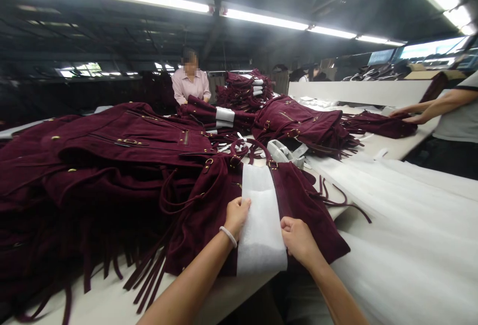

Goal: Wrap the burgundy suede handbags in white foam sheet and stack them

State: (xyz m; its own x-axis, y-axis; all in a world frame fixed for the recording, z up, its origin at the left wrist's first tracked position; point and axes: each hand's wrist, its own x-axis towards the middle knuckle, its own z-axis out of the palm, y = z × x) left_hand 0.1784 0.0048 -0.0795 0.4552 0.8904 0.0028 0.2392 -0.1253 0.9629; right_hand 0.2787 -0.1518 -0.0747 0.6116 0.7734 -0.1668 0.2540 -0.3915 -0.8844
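Note:
A maroon handbag [317, 215] with looped handles, brass-coloured buckles and fringe lies on the table in front of me. Down its middle runs a white strip of thin, soft-looking wrapping sheet [261, 225], from the handles to the edge nearest me. My left hand [237, 217], with a pale band at the wrist, is closed on the strip's left edge. On the opposite edge, my right hand [298, 238] pinches the strip lower down, its fingers curled. The undersides of both grips are hidden.
Maroon bags are heaped on the left [112, 151], with another bag [298, 121] behind mine. A tape dispenser [282, 152] stands just beyond the handles. White sheeting [403, 215] covers the right side. Across the table is a co-worker [191, 83]; another person's hands [414, 113] touch a bag at right.

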